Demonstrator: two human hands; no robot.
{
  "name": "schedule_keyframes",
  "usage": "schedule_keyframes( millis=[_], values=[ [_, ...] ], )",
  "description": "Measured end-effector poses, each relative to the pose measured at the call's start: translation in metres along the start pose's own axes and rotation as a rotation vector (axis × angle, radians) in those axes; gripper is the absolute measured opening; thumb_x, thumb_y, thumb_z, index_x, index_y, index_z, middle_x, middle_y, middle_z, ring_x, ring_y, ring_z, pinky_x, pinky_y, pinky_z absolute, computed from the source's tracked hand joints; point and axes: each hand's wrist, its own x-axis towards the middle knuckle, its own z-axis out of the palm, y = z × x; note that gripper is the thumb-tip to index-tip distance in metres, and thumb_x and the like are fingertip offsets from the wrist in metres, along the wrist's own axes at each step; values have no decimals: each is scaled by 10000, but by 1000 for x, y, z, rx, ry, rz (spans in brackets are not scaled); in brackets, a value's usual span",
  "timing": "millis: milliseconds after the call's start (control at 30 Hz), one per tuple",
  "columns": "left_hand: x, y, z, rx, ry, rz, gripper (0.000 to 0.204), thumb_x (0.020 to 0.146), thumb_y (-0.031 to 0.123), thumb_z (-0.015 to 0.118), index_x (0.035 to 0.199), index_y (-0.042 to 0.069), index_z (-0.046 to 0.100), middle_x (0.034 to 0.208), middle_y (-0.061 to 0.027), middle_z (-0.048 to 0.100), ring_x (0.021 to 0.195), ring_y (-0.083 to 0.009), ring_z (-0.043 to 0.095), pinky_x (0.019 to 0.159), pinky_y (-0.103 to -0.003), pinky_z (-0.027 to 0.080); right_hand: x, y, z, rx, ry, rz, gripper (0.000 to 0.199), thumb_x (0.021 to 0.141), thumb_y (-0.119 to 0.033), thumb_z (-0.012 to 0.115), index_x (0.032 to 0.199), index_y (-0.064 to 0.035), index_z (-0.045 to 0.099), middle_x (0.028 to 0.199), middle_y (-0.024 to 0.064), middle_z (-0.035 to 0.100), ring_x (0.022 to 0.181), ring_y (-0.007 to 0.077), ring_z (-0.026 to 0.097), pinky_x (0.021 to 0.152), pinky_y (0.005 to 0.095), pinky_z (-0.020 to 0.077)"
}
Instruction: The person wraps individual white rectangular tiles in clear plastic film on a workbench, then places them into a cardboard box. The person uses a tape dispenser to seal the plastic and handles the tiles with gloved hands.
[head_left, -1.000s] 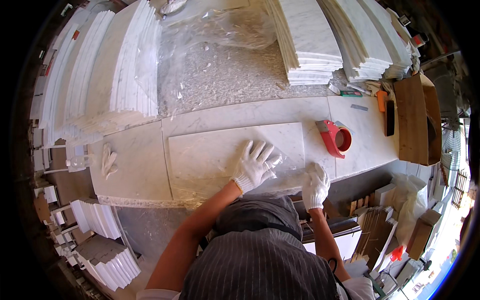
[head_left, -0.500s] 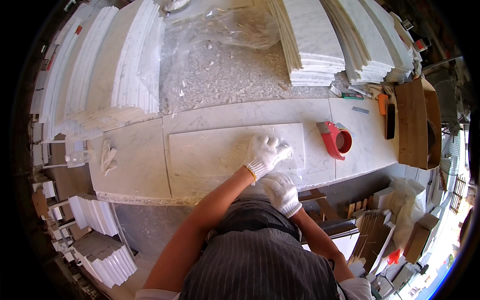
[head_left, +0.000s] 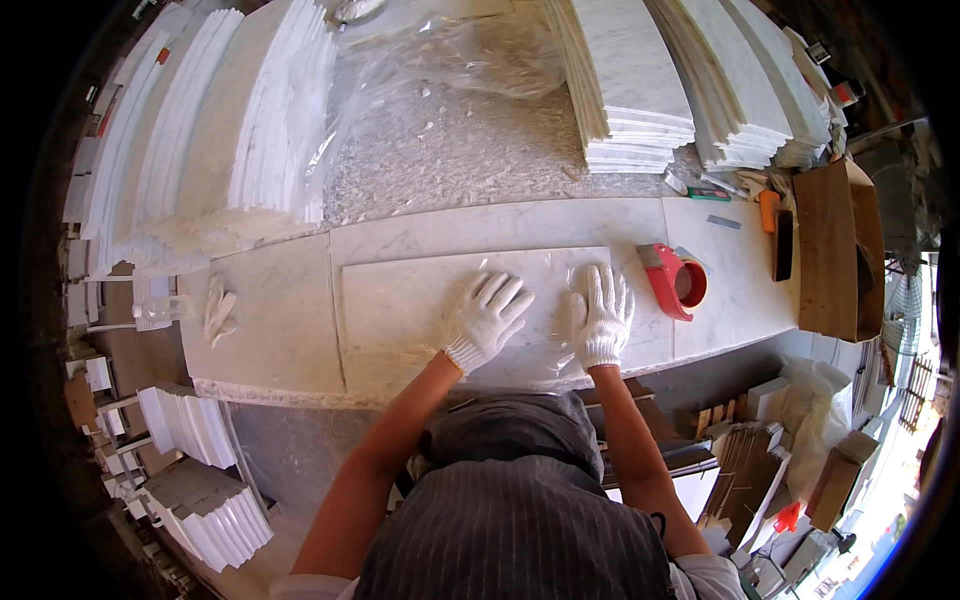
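Red tape dispenser on bench; spare glove left; stacked marble tiles behind, possibly wrapped.

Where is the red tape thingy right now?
In the head view, the red tape dispenser sits on the marble workbench, just right of the right hand and the plastic-wrapped marble slab, left of an orange-handled tool.

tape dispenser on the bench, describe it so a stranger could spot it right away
Start at the long marble bench in front of the person. Go just right of the gloved right hand, past the plastic-wrapped slab. The tape dispenser is the only red thing lying there, with a round roll in it.
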Motion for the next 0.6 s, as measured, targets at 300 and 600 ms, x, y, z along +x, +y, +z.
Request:
schedule_keyframes(
  millis=[300, 600],
  values=[
    [-86, -100, -54, 313, 33, -378, 494, 936, 338, 613, 1388, 141, 583, 1462, -110, 521, 1347, -337, 448, 1150, -541, 303, 6, 3, 11, 163, 327, 225, 343, 895, -270, 723, 1190, -104, 672, 1367, 175, 604, 1255, 356, 542, 1078, 485, 386],
    [-19, -17, 9, 222, -4, 38, 462, 974, 386, 545, 1392, 195, 586, 1507, -76, 489, 1412, -267, 405, 1223, -509, 235, 13, 12, 9, 217, 399, 267, 143, 879, -216, 731, 938, -98, 673, 1231, 141, 678, 1110, 339, 620, 965, 440, 456]
  ],
)
